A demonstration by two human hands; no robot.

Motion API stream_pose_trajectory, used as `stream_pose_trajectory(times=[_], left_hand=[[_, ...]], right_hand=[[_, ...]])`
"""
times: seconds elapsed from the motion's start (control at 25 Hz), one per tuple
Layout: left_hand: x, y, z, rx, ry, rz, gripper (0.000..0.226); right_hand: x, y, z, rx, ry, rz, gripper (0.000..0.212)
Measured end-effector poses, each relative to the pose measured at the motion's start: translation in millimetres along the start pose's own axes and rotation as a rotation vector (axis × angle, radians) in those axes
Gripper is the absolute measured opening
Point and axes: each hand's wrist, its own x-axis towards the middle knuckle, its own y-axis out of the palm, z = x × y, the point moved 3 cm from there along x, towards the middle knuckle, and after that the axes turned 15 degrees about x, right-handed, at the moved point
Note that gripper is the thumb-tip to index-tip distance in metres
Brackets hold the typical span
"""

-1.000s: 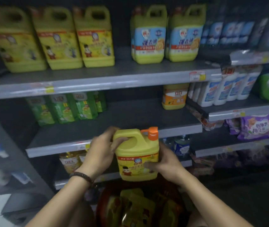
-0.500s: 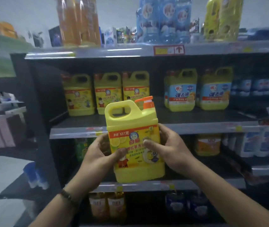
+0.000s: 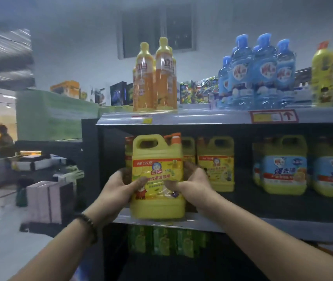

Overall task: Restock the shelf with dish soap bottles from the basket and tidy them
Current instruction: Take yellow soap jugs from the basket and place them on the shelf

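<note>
The left hand [image 3: 119,191] and right hand [image 3: 192,185] both clamp the yellow dish soap jug [image 3: 157,179], a squarish plastic jug w/ moulded handle, orange pump cap and glossy label; thumbs press on the label front, fingers wrap round the sides. The jug is upright at the left end of the flat grey shelf [image 3: 283,211], base at the front lip, just in front of the same yellow jugs [image 3: 215,163]; base is blurred, so cannot tell if it rests there. A dark bead bracelet [image 3: 89,224] circles the left wrist, and tall orange bottles [image 3: 154,78] in shiny wrap stand one shelf above.
</note>
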Motion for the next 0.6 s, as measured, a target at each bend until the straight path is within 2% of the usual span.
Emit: stream_pose_trajectory(times=[0.16,0.28,0.44,0.52,0.6], left_hand=[[44.7,-17.9,18.8,0.002,0.021,-0.083,0.045],[59.0,-15.2,40.1,0.181,0.031,-0.178,0.036],[60.7,1.5,67.1,0.435,0.076,-0.303,0.064],[60.0,10.5,73.7,0.520,0.038,-0.304,0.091],[55.5,18.9,76.3,0.590,-0.022,-0.274,0.102]], right_hand=[[57.7,26.1,-23.1,-0.033,-0.088,-0.025,0.064],[83.2,37.9,-54.6,-0.097,-0.136,-0.015,0.067],[104.7,51.4,-78.3,-0.277,-0.180,0.000,0.066],[115.4,58.2,-76.8,-0.380,-0.156,0.019,0.066],[123.6,65.0,-77.2,-0.443,-0.135,0.009,0.066]])
